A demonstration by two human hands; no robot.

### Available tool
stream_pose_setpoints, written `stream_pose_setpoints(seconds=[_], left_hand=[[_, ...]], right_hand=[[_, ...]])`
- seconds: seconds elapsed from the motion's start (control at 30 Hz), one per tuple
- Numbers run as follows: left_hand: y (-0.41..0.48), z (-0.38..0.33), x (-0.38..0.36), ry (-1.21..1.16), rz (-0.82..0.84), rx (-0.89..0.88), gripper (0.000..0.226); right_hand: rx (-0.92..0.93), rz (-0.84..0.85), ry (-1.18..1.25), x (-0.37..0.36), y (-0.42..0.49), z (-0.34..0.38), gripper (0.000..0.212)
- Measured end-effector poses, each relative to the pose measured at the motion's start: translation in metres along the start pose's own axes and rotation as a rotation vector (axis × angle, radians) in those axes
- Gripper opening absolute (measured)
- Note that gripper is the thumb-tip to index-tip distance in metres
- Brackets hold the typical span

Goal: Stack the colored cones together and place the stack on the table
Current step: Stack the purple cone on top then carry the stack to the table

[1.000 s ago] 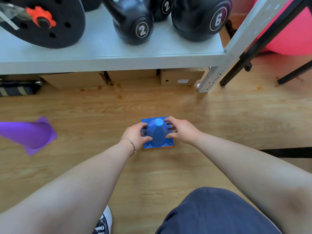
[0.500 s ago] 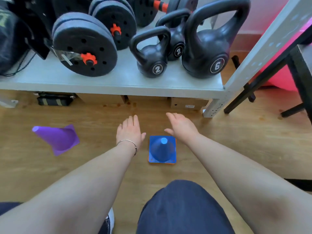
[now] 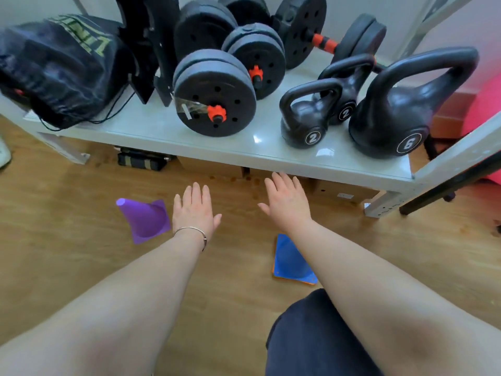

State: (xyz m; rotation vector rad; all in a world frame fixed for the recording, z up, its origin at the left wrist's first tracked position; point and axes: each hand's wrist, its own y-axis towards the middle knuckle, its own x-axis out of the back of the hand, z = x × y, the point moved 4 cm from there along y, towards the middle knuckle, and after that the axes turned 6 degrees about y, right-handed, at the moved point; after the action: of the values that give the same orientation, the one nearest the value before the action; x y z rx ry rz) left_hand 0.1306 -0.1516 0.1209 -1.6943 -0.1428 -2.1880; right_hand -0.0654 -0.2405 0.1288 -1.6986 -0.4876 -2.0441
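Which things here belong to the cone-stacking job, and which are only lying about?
For the job:
purple cone
blue cone, with an orange edge under it
left hand
right hand

Lying about:
kettlebells
dumbbell plates
black bag

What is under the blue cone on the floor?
An orange edge shows beneath the blue cone along its lower base, likely another cone nested under it. How many lie below cannot be seen: the blue one covers them, and the right forearm hides its upper part.

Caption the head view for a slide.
Both hands, left and right, open and empty above the floor, purple cone lying aside, blue cone upright.
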Motion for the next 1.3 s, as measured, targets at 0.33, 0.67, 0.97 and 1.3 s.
stream_pose_setpoints(seconds=[0.33,0.67,0.97,1.3], left_hand=[[-0.009,0.088,-0.073,-0.056,0.076,0.143,0.08],[-0.023,0.186,-0.157,-0.176,0.166,0.387,0.075],[0.006,0.237,-0.207,-0.209,0.243,0.4,0.076],[0.041,0.236,-0.24,-0.355,0.34,0.312,0.064]], right_hand=[[0.087,0.099,-0.051,-0.049,0.044,0.101,0.074],[0.245,0.207,-0.07,-0.116,0.088,0.194,0.077],[0.339,0.318,-0.025,-0.166,0.144,0.261,0.07],[0.239,0.692,0.117,-0.215,0.167,0.282,0.072]])
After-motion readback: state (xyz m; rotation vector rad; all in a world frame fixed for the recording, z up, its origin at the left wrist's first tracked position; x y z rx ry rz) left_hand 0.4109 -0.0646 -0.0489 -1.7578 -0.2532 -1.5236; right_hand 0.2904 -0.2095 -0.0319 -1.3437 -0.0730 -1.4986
